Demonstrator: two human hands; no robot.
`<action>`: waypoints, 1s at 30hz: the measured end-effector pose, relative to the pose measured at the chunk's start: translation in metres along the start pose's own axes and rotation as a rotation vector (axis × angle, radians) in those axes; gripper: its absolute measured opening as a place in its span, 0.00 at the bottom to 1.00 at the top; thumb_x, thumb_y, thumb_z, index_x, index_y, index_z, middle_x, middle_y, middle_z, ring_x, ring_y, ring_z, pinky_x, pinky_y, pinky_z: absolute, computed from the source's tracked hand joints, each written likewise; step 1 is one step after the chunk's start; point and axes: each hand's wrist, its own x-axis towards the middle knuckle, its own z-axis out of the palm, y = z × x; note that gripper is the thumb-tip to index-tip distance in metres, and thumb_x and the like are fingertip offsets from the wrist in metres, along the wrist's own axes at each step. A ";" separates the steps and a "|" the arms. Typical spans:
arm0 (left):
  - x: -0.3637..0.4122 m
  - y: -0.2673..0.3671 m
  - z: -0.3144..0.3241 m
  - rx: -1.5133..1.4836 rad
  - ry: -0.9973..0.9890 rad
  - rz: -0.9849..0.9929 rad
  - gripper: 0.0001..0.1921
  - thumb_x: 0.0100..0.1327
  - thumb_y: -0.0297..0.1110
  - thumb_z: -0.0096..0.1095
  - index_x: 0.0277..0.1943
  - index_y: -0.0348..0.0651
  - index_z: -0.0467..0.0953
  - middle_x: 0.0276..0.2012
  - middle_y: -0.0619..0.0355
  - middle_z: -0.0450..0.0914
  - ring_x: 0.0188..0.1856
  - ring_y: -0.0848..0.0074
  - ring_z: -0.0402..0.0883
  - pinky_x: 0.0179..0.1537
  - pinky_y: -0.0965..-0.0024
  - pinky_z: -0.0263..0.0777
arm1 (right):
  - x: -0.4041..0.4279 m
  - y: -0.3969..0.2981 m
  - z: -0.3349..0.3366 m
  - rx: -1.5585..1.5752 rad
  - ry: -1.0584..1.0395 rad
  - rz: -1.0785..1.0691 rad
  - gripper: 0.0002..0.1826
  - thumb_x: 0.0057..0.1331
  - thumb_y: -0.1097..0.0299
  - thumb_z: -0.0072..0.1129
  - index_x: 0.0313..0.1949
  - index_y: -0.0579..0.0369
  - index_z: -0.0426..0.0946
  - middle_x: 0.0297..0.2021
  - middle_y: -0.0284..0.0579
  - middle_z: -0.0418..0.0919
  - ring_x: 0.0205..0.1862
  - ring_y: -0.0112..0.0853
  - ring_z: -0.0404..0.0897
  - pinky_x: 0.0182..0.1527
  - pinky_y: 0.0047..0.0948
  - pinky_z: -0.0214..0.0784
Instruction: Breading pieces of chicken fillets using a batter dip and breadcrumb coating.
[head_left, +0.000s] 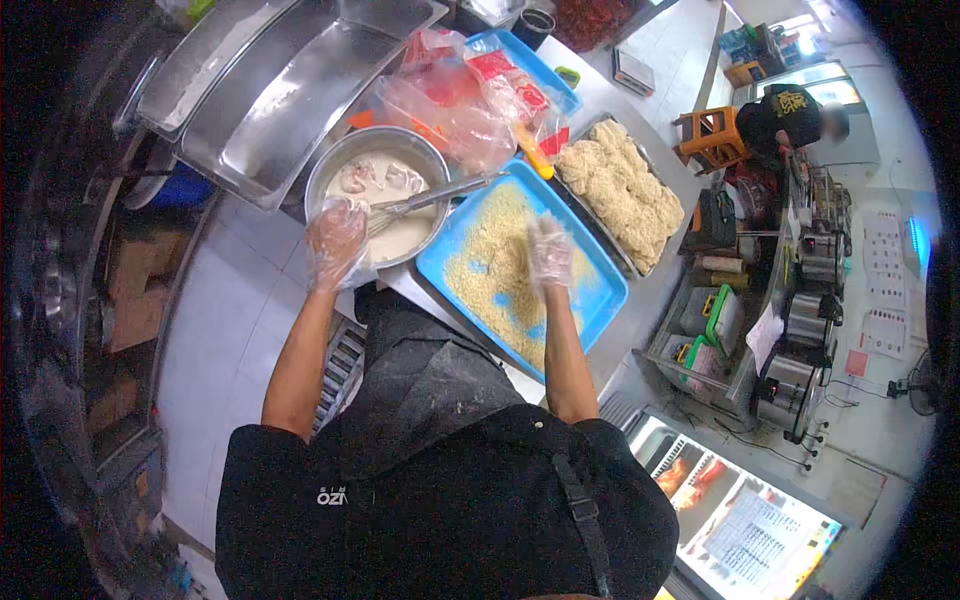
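My left hand (337, 238), in a clear plastic glove, is at the near left rim of a round metal bowl (315, 169). The bowl holds pale batter (409, 236) with a few pieces of what looks like raw meat (358, 178). A metal whisk (427, 199) rests in it, wires by my left fingers and handle over the far rim. Whether those fingers grip anything is unclear. Over a blue tray (604, 304) of pale breadcrumbs (487, 255), my gloved right hand (551, 251) has its fingers extended at the crumbs, with nothing visible in it.
A dark tray (626, 259) heaped with crumb-coated pieces (619, 187) stands right of the blue tray. Plastic bags (457, 105) and a yellow-handled tool (534, 154) lie beyond. Deep steel pans (262, 97) sit at left. Another person (787, 116) is at the far right, near an orange stool (709, 135).
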 end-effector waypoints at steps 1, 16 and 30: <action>-0.004 -0.004 -0.002 0.010 0.012 -0.005 0.17 0.53 0.44 0.59 0.34 0.35 0.78 0.25 0.43 0.78 0.29 0.54 0.78 0.34 0.56 0.72 | 0.004 -0.015 -0.020 0.005 0.010 -0.012 0.24 0.66 0.54 0.43 0.57 0.53 0.65 0.57 0.50 0.66 0.57 0.43 0.66 0.59 0.37 0.57; 0.010 0.008 -0.012 -0.091 -0.091 -0.150 0.12 0.53 0.41 0.61 0.26 0.41 0.76 0.21 0.49 0.76 0.24 0.56 0.76 0.28 0.57 0.70 | -0.090 -0.015 0.056 0.595 -0.157 0.470 0.34 0.44 0.52 0.66 0.50 0.54 0.71 0.51 0.52 0.69 0.56 0.46 0.65 0.57 0.47 0.54; -0.007 -0.034 0.022 0.212 -0.137 0.203 0.11 0.56 0.41 0.58 0.34 0.43 0.76 0.25 0.46 0.77 0.28 0.57 0.77 0.32 0.55 0.70 | 0.053 -0.072 -0.025 0.144 -0.079 0.229 0.41 0.50 0.35 0.53 0.48 0.63 0.72 0.52 0.56 0.70 0.54 0.45 0.68 0.59 0.42 0.55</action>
